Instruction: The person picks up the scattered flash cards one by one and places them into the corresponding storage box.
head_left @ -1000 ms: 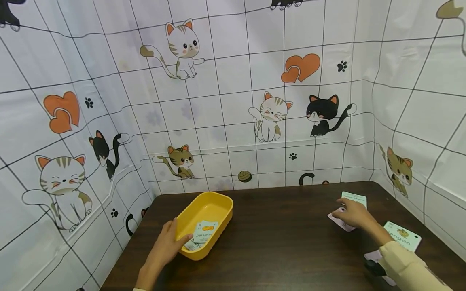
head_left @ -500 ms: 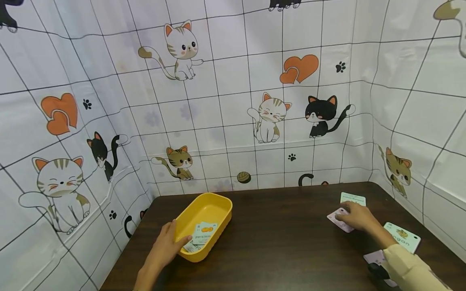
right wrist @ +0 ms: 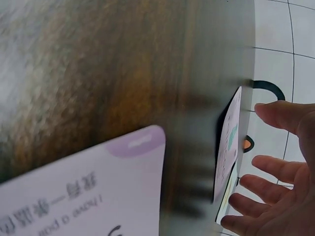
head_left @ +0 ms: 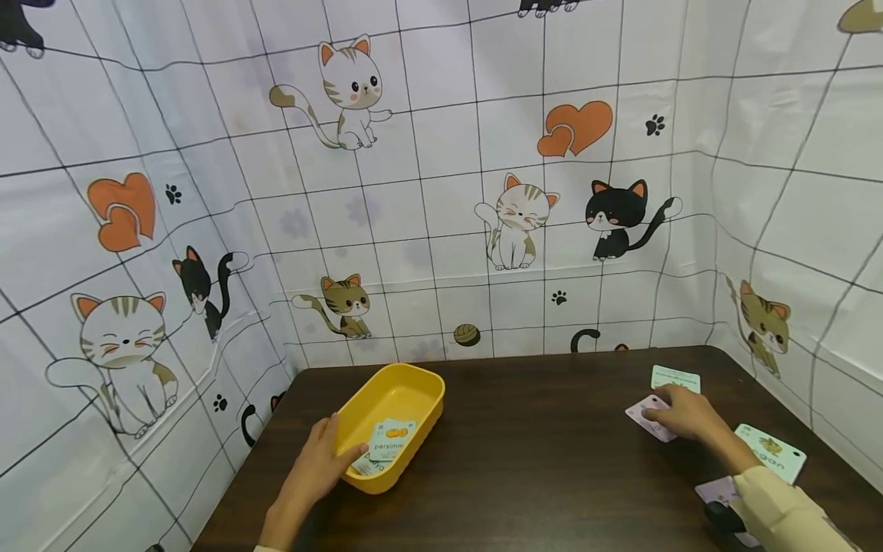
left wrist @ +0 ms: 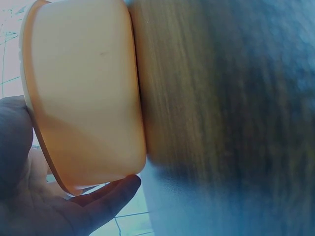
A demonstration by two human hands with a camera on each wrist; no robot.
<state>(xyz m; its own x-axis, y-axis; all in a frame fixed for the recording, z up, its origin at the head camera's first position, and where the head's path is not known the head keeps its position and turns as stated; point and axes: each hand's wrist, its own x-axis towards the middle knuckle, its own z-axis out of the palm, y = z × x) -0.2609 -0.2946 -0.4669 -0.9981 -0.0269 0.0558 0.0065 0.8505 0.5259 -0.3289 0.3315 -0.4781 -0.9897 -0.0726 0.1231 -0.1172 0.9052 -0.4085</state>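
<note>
My left hand (head_left: pixel 310 468) grips the near left corner of a yellow plastic tray (head_left: pixel 407 391), thumb over the rim and fingers along the outer wall. In the left wrist view the tray (left wrist: pixel 88 93) stands on the table. Inside it lie a persimmon picture card (head_left: pixel 392 439) and another card partly under it. At the right, my right hand (head_left: pixel 690 415) hovers low over a lilac card (head_left: pixel 647 418) and a pale green card (head_left: pixel 676 377). The right wrist view shows its loosely spread fingers (right wrist: pixel 273 169) holding nothing, beside the lilac card (right wrist: pixel 229 142).
A green card with a fruit picture (head_left: pixel 773 452) lies beside my right forearm. Another lilac card (head_left: pixel 716 491) lies partly hidden beneath that sleeve. The dark wooden table (head_left: pixel 524 445) meets a cat-patterned white curtain (head_left: pixel 441 192) at the back and sides.
My right hand has drawn back slightly toward me and to the right, uncovering a bit more of the lilac card. The left hand and tray have stayed in place.
</note>
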